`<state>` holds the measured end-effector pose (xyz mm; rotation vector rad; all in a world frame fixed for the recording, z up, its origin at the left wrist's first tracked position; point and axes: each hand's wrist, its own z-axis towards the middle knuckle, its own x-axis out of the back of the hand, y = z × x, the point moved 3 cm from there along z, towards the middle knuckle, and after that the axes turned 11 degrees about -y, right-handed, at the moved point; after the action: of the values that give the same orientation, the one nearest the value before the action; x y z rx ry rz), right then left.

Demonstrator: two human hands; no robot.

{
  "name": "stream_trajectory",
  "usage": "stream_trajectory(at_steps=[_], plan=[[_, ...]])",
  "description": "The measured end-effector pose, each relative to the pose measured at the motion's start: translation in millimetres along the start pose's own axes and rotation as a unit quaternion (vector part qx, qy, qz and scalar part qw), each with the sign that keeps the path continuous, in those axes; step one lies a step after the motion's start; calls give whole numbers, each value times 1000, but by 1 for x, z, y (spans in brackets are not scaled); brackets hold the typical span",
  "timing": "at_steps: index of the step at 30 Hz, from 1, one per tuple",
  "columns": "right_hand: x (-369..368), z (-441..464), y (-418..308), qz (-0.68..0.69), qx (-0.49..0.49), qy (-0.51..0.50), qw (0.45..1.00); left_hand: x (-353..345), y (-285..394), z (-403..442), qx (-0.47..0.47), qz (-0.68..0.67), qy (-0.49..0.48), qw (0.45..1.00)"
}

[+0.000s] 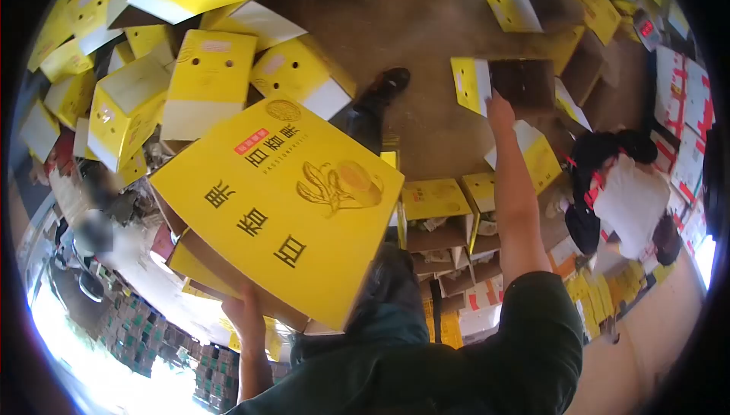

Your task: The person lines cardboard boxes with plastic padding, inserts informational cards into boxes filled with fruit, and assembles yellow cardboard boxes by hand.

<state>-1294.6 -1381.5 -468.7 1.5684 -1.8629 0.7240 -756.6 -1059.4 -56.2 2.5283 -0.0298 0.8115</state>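
Note:
My left hand (pixel 245 315) is closed on the lower edge of a large yellow carton (pixel 319 240), which is tilted in front of my body. The carton's face carries dark characters, a small red label and a printed passion fruit picture; its brown inside shows along the left side. My right arm is stretched forward, and my right hand (pixel 499 109) grips the near edge of a yellow-and-white carton (pixel 469 84) whose open brown inside faces up. The fingertips of that hand are partly hidden at the edge.
Many yellow-and-white cartons (pixel 209 73) are heaped at the left. Open cartons (pixel 435 201) stand stacked ahead of my legs. At the right a person in a white top (pixel 631 202) bends near red-and-white boxes (pixel 673 88). Brown floor (pixel 437 27) lies between the piles.

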Motion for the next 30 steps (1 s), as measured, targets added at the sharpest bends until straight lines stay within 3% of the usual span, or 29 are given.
stream_trajectory(at_steps=[2, 3, 5, 7, 9, 11, 14, 15, 16, 17, 20, 22, 23, 24, 26, 28, 30], plan=[[17, -33, -52, -66, 35, 150, 986, -4, 5, -3, -36, 0, 19, 999], [29, -44, -91, -67, 23, 108, 992, -1, -1, -3, -47, -9, 31, 998], [14, -37, -150, 22, 265, 124, 956, 6, -8, -12, 84, 35, 8, 996], [31, -49, -255, 93, 380, 3, 920, 3, -9, -14, 86, 0, 11, 996], [56, -50, -349, 176, 482, 53, 857, 5, -2, -11, 111, -6, 15, 994], [70, -24, -427, 242, 475, 52, 844, 3, -8, -17, 93, -14, 40, 995], [65, 14, -518, 209, 497, 79, 838, 1, -21, -23, 46, -65, 87, 993], [61, 28, -532, 200, 448, -35, 871, 1, -20, -27, 46, -55, 94, 993], [56, 28, -533, 180, 390, -152, 890, 0, -13, -26, 29, -11, 99, 995], [55, 22, -526, 177, 385, -157, 892, 1, -8, -25, 35, -12, 93, 995], [78, -26, -455, 230, 393, 5, 890, 1, 12, -18, 28, 20, 74, 997], [120, -86, -367, 268, 286, -8, 920, 2, 9, -15, 34, -14, 69, 997], [117, -95, -322, 320, 277, 4, 906, 3, 1, -14, 20, -3, 54, 998], [133, -112, -285, 252, 287, 58, 923, 2, 3, -11, 19, -7, 48, 999], [132, -92, -219, 51, 186, 80, 978, 1, 15, -3, -49, 35, 65, 996], [141, -45, -182, -66, 160, 70, 982, 4, 11, 2, -50, 23, 54, 997], [134, 11, -150, -11, 201, 84, 976, 3, 16, 3, -29, 28, 5, 999]])
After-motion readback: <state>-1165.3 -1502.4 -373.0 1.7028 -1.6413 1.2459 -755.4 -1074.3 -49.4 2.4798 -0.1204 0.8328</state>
